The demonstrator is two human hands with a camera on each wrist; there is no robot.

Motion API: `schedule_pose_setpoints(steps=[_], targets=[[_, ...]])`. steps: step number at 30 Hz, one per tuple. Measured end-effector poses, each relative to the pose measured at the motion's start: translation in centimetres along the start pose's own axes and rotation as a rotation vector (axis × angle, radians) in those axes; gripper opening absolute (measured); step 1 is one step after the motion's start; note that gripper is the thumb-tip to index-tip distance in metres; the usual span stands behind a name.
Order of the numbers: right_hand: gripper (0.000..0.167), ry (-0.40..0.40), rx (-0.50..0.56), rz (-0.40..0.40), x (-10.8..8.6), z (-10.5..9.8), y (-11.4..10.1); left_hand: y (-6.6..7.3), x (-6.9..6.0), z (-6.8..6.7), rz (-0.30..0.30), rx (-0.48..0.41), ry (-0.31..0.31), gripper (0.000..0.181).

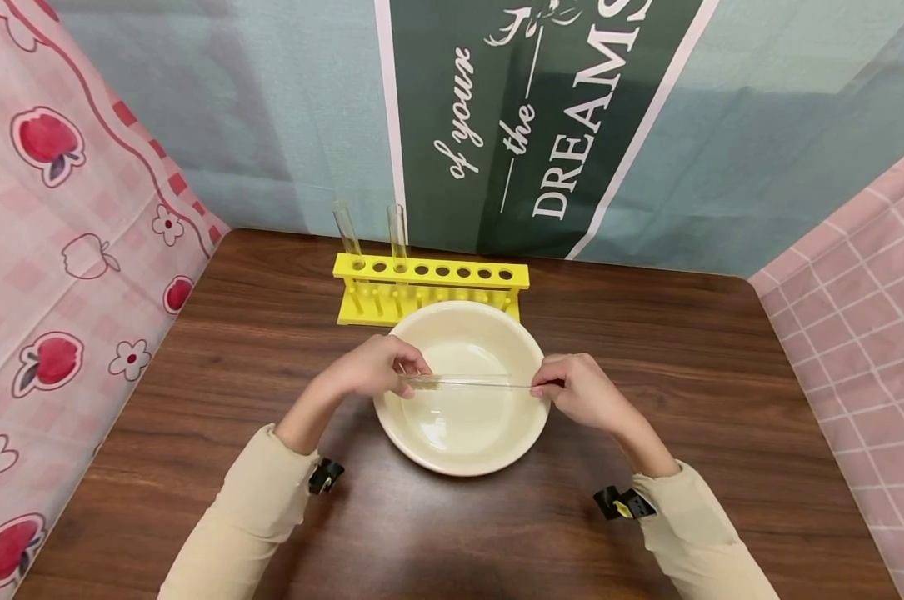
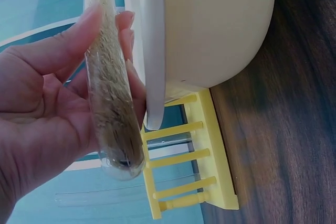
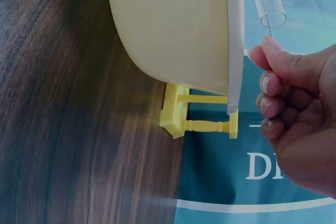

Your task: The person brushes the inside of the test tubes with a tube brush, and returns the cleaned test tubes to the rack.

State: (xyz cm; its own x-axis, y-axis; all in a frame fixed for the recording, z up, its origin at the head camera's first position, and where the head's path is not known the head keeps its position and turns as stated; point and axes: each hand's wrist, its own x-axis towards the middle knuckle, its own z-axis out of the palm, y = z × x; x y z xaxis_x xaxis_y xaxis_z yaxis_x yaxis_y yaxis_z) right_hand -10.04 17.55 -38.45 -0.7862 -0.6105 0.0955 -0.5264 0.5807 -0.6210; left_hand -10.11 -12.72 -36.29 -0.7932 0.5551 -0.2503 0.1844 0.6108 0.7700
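Observation:
My left hand point(image 1: 380, 365) grips the closed end of a glass test tube point(image 2: 102, 85), held level over the cream basin point(image 1: 459, 446). Inside that end sits the bristle head of a test tube brush point(image 2: 118, 108), pressed against the glass. The brush's thin twisted wire comes out of the tube's open mouth at the right, where my right hand point(image 1: 581, 387) pinches it between thumb and forefinger. In the right wrist view the mouth of the tube stands a little apart from the fingertips point(image 3: 270, 45). Shallow water seems to lie in the basin.
Behind the basin stands a yellow test tube rack point(image 1: 431, 265), its front partly hidden by the basin rim. Two test tubes stand upright in its left part, one of them here point(image 1: 397, 229). Wood-grain table point(image 1: 646, 333) surrounds them, with a printed cloth point(image 1: 287, 125) behind.

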Motion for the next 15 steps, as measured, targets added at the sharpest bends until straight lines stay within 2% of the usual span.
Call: schedule_pose_setpoints(steps=[9, 15], targets=[[0.013, 0.021, 0.003, -0.031, -0.12, 0.08, 0.52, 0.07, -0.07, -0.28, 0.007, -0.013, -0.029, 0.022], [0.016, 0.063, -0.029, -0.08, -0.34, 0.13, 0.74, 0.26, -0.02, -0.3, -0.016, -0.016, -0.037, 0.021]])
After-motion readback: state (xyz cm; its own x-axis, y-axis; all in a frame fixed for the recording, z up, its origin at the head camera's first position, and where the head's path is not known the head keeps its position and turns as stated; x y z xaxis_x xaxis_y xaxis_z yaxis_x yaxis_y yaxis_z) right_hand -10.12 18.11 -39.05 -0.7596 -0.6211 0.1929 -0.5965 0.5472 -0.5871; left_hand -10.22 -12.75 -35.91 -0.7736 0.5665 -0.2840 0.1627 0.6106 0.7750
